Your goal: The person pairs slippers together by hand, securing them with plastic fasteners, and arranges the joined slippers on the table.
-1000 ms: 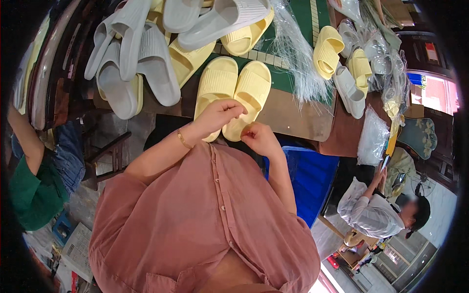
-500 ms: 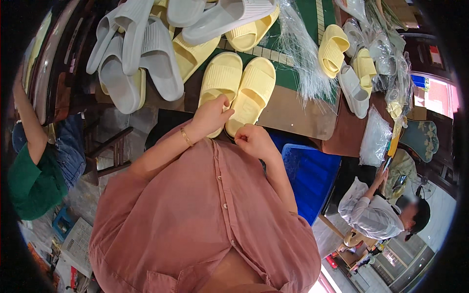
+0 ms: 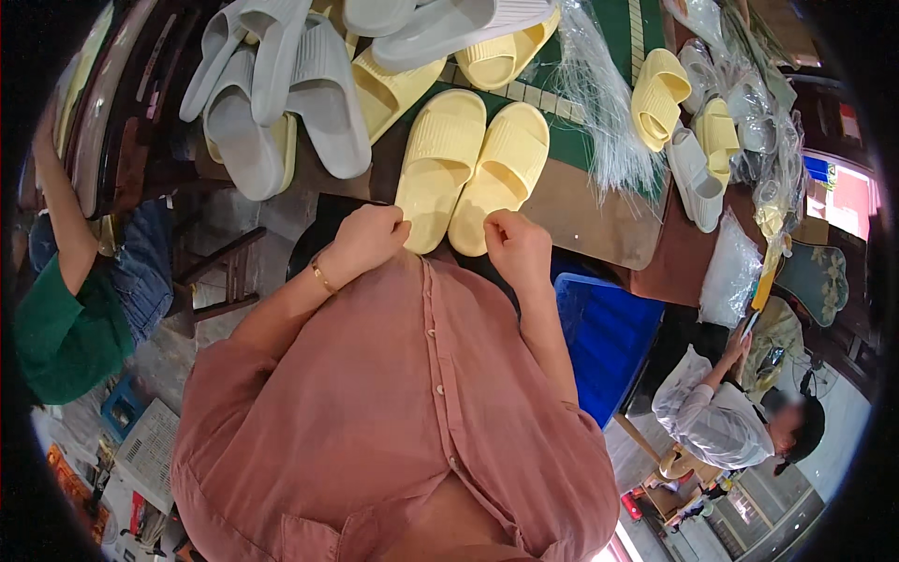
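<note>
A pair of yellow slide slippers lies side by side at the table's near edge, toes away from me: a left slipper [image 3: 436, 178] and a right slipper [image 3: 502, 178]. My left hand [image 3: 368, 240] is beside the left slipper's heel, fingers closed in a pinch. By the right slipper's heel, my right hand [image 3: 521, 251] has its fingertips pressed together, partly in front of the sole. Whatever either pinch holds is too fine to make out. Beyond the pair lies a bundle of thin clear strands [image 3: 607, 117].
Grey slippers [image 3: 328, 117] are piled with yellow ones at the far left. More slippers [image 3: 660, 98] and clear plastic bags [image 3: 730, 272] lie at the right. Below the table edge stands a blue bin [image 3: 604, 337]. One person [image 3: 721, 412] is at the right, another [image 3: 75, 318] at the left.
My hands have drawn apart. The left has come off the left slipper, outward to the left; the right has shifted slightly right and up. The whole view has shifted a little.
</note>
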{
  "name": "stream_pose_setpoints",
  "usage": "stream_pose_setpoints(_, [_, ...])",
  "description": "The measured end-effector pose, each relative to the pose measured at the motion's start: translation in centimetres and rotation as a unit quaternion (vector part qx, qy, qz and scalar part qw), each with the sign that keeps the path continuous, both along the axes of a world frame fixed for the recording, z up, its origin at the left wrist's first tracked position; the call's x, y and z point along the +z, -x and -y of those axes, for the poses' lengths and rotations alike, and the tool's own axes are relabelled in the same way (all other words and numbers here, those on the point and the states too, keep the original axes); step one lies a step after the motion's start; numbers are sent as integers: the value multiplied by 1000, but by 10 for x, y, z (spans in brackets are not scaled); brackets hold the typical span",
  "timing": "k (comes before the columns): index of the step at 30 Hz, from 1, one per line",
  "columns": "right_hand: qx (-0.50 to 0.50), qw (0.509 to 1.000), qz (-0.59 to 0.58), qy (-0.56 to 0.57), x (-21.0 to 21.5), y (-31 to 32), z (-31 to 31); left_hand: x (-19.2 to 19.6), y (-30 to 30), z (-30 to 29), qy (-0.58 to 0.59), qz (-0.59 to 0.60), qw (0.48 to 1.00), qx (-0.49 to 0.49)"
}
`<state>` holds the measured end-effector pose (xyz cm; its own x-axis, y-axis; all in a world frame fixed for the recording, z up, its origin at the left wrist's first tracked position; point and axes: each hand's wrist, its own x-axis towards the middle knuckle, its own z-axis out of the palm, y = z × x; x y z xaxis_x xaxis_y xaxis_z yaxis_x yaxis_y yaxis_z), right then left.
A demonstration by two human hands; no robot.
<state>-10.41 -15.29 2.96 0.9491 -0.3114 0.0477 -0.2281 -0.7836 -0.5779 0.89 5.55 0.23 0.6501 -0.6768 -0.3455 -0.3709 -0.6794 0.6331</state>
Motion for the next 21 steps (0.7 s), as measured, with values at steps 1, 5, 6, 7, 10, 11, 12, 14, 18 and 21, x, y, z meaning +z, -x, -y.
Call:
stream_pose_setpoints(1, [5, 1000, 15, 9, -1, -1, -2, 1, 3, -3, -2, 0, 1000, 1])
stream_pose_setpoints(5, [12, 999, 29, 6, -5, -2, -10, 1, 13, -7, -2, -24, 1000, 13])
stream_pose_setpoints(6, [21, 999, 36, 5, -5, -3, -12, 0, 14, -7, 2, -26, 1000, 15])
stream_pose_setpoints(7, [30, 999, 42, 4, -4, -4, -14, 0, 15, -5, 2, -27, 1000, 15])
stream_pose_setpoints(10, [39, 996, 85, 0, 1, -5, -17, 3, 17, 1, 19, -37, 999, 4])
stream_pose_setpoints(11, [39, 996, 84, 0, 3, -5, -17, 7, 18, 3, 41, -29, 999, -18])
stream_pose_setpoints(12, [35, 996, 85, 0, 5, -6, -17, 11, 18, 5, 64, -22, 997, -41])
stream_pose_setpoints(14, [29, 996, 86, 0, 6, -5, -16, 19, 22, 8, 74, -20, 996, -55])
stream_pose_setpoints(18, [24, 996, 88, 1, -1, -2, -14, 26, 28, 10, 86, -22, 992, -90])
stream_pose_setpoints(21, [20, 997, 81, 7, -8, 2, -15, 22, 32, 10, 84, -16, 992, -98])
